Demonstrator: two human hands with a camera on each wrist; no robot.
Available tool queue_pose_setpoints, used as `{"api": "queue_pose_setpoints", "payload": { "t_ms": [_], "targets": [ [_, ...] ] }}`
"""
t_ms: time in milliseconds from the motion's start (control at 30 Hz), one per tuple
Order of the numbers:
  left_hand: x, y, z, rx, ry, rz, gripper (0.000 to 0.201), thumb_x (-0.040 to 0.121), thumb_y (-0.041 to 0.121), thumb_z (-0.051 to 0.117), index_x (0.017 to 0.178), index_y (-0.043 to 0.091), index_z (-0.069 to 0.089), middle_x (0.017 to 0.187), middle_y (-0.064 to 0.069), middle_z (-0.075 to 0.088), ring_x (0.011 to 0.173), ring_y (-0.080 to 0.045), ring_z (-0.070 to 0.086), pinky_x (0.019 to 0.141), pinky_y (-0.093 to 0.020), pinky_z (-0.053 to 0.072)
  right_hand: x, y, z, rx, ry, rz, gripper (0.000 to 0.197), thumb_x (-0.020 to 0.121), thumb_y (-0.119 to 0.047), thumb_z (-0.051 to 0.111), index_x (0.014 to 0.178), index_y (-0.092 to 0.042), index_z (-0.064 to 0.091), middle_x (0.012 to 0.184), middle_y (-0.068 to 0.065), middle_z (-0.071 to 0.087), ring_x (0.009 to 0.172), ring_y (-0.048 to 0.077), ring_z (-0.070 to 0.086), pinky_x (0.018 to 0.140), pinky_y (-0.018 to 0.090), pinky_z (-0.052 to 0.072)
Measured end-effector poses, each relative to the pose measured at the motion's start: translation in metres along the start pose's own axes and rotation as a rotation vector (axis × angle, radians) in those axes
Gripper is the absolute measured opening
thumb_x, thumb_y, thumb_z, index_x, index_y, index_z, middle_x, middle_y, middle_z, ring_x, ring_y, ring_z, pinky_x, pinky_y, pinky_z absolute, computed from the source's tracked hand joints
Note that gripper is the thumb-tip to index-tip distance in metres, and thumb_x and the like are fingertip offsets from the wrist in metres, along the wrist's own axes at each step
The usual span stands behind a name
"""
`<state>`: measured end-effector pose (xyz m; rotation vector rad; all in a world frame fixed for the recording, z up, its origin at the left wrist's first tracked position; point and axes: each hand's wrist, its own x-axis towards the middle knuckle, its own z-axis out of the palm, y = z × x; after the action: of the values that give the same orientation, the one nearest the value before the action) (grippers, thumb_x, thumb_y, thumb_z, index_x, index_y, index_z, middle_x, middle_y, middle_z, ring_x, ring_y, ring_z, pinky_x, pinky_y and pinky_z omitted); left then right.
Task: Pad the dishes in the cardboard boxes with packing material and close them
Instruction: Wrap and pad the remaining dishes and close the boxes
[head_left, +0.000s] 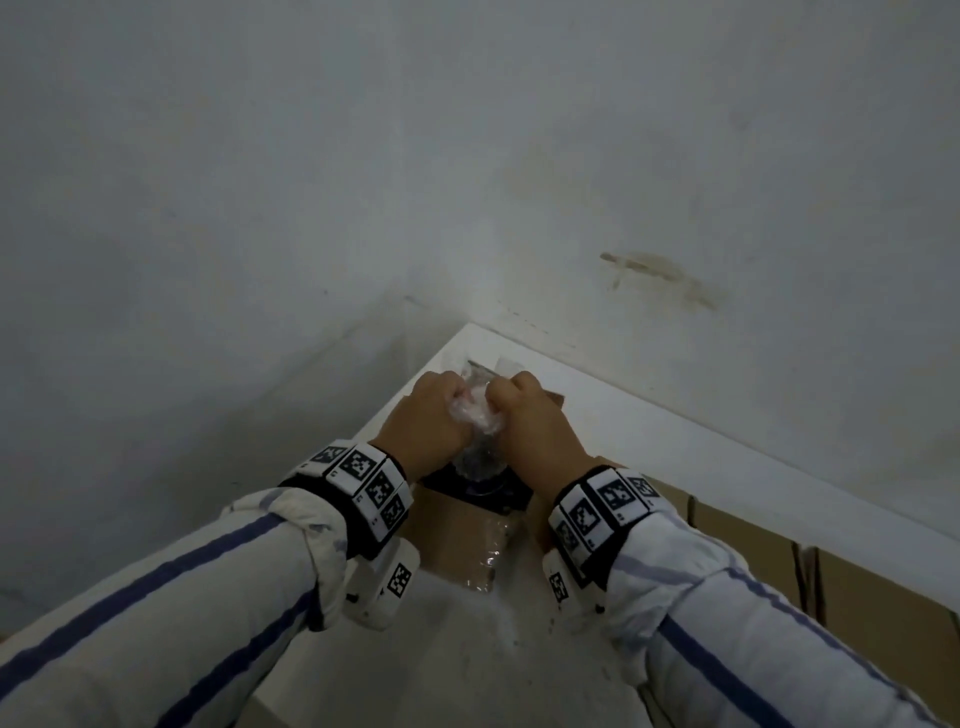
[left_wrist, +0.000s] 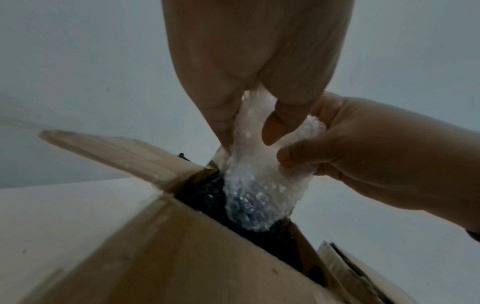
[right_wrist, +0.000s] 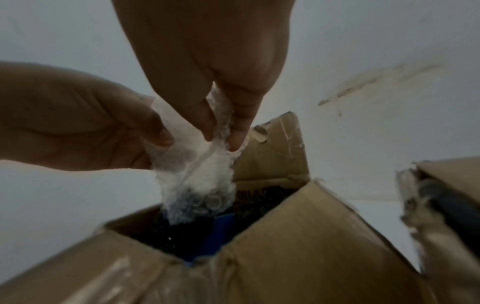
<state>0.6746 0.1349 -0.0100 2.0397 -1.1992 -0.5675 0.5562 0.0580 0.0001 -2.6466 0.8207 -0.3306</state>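
Observation:
A bunched sheet of clear bubble wrap (head_left: 474, 415) hangs over an open cardboard box (head_left: 452, 535) at the corner of a white table (head_left: 613, 410). My left hand (head_left: 447, 405) and right hand (head_left: 506, 402) both grip its top, close together, with fingers curled into it. In the left wrist view the bubble wrap (left_wrist: 259, 185) has its lower end inside the box's dark opening (left_wrist: 205, 195). In the right wrist view the bubble wrap (right_wrist: 197, 174) hangs above a blue dish (right_wrist: 221, 230) inside the box (right_wrist: 285, 246). The flaps (left_wrist: 145, 156) stand open.
More cardboard boxes (head_left: 753, 561) line the table's right side, one with a torn flap (right_wrist: 441, 195) close beside this box. White walls (head_left: 311, 208) meet just behind the table corner. A taped flap (right_wrist: 278, 148) stands upright at the far side.

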Motion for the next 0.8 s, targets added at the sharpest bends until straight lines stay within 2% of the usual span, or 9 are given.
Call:
{"api": "queue_pose_setpoints", "payload": {
  "t_ms": [67, 133, 233, 300, 400, 467, 533, 600, 800],
  "targets": [
    [0.006, -0.012, -0.001, -0.005, -0.064, 0.001, 0.031, 0.075, 0.009, 0.065, 0.104, 0.014, 0.055, 0.11, -0.003, 0.036, 0.1, -0.02, 0.045, 0.092, -0.03, 0.041, 0.008, 0.003, 0.008, -0.056, -0.004, -0.019, 0.016, 0.085, -0.007, 0.059, 0.101, -0.009, 0.056, 0.109, 0.012, 0.046, 0.088, 0.026, 0.056, 0.067, 0.027, 0.043],
    [0.012, -0.024, -0.002, 0.017, -0.066, 0.033, 0.028, 0.08, 0.004, 0.063, 0.108, 0.01, 0.062, 0.112, -0.003, 0.035, 0.103, -0.016, 0.042, 0.095, -0.021, 0.035, 0.013, 0.006, 0.013, -0.117, -0.055, -0.043, 0.021, 0.083, -0.008, 0.062, 0.103, -0.008, 0.056, 0.113, 0.012, 0.045, 0.095, 0.027, 0.054, 0.075, 0.031, 0.048],
    [0.019, -0.036, -0.006, 0.03, -0.084, -0.02, 0.028, 0.085, -0.001, 0.05, 0.095, 0.015, 0.07, 0.103, 0.0, 0.055, 0.101, -0.016, 0.053, 0.09, -0.022, 0.041, 0.018, 0.009, 0.02, -0.252, -0.194, -0.061, 0.035, 0.082, -0.025, 0.064, 0.111, -0.008, 0.057, 0.124, 0.01, 0.042, 0.104, 0.027, 0.052, 0.085, 0.035, 0.047],
    [0.021, -0.042, -0.007, 0.001, -0.113, -0.062, 0.029, 0.085, -0.001, 0.046, 0.088, 0.023, 0.062, 0.096, -0.001, 0.062, 0.094, -0.02, 0.058, 0.08, -0.026, 0.044, 0.021, 0.006, 0.022, -0.284, -0.252, -0.043, 0.042, 0.084, -0.037, 0.058, 0.112, -0.007, 0.06, 0.127, 0.008, 0.042, 0.1, 0.027, 0.055, 0.083, 0.036, 0.05],
    [0.025, -0.049, -0.006, -0.044, -0.123, -0.047, 0.022, 0.086, 0.004, 0.05, 0.096, 0.024, 0.047, 0.093, -0.009, 0.066, 0.09, -0.026, 0.06, 0.073, -0.029, 0.045, 0.028, -0.001, 0.024, -0.407, -0.271, -0.064, 0.043, 0.089, -0.042, 0.049, 0.113, -0.008, 0.061, 0.125, 0.008, 0.05, 0.108, 0.028, 0.051, 0.09, 0.037, 0.045],
    [0.028, -0.051, -0.003, 0.01, -0.116, -0.052, 0.027, 0.085, 0.009, 0.054, 0.108, 0.022, 0.047, 0.1, -0.007, 0.065, 0.097, -0.025, 0.059, 0.078, -0.028, 0.045, 0.033, -0.006, 0.023, -0.455, -0.249, -0.119, 0.039, 0.089, -0.032, 0.053, 0.121, -0.011, 0.054, 0.128, 0.01, 0.052, 0.116, 0.029, 0.045, 0.095, 0.038, 0.04],
    [0.033, -0.055, 0.001, 0.105, -0.099, -0.063, 0.053, 0.081, 0.016, 0.063, 0.129, 0.017, 0.043, 0.121, -0.012, 0.056, 0.112, -0.029, 0.053, 0.094, -0.037, 0.045, 0.039, -0.011, 0.023, -0.425, -0.298, -0.119, 0.043, 0.086, -0.019, 0.06, 0.127, -0.012, 0.047, 0.13, 0.012, 0.05, 0.119, 0.03, 0.046, 0.092, 0.038, 0.045],
    [0.036, -0.058, 0.004, 0.206, -0.183, -0.123, 0.079, 0.075, 0.019, 0.071, 0.142, 0.015, 0.029, 0.134, -0.015, 0.044, 0.12, -0.033, 0.047, 0.098, -0.043, 0.043, 0.045, -0.013, 0.026, -0.431, -0.372, -0.102, 0.036, 0.088, -0.015, 0.058, 0.123, -0.01, 0.053, 0.127, 0.011, 0.052, 0.117, 0.029, 0.05, 0.088, 0.037, 0.048],
    [0.04, -0.056, 0.001, 0.312, -0.362, -0.144, 0.042, 0.081, 0.017, 0.068, 0.121, 0.008, 0.057, 0.124, -0.01, 0.059, 0.113, -0.025, 0.055, 0.093, -0.033, 0.046, 0.057, -0.012, 0.032, -0.545, -0.551, -0.049, 0.023, 0.093, -0.011, 0.047, 0.104, -0.004, 0.066, 0.116, 0.011, 0.061, 0.107, 0.025, 0.058, 0.08, 0.031, 0.048]
  ]
}}
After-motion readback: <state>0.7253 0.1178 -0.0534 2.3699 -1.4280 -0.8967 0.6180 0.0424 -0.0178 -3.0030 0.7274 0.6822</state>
